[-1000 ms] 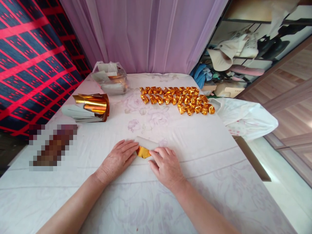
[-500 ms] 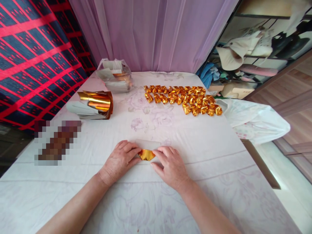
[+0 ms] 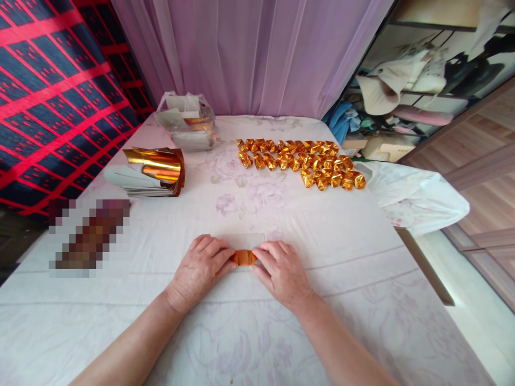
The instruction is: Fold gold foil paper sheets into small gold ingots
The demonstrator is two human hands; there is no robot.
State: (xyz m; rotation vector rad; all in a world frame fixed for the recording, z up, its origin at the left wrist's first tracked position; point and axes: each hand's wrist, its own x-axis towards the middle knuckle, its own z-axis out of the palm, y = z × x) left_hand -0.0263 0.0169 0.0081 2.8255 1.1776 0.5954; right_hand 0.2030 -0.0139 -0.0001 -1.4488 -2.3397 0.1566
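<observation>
Both hands lie on the white flowered worktop [image 3: 362, 279]. The left hand [image 3: 199, 268] and the right hand [image 3: 284, 273] press a small gold foil piece [image 3: 243, 258] between them, the fingers close together and pinching its 2 ends. A pale sheet [image 3: 245, 240] lies just behind it. Folded gold pieces [image 3: 300, 161] sit in rows farther back, and a gold foil stack [image 3: 155, 170] lies at the left.

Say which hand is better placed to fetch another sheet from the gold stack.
Left, probably: the gold stack lies on the left hand's side; the right hand would cross over.
</observation>
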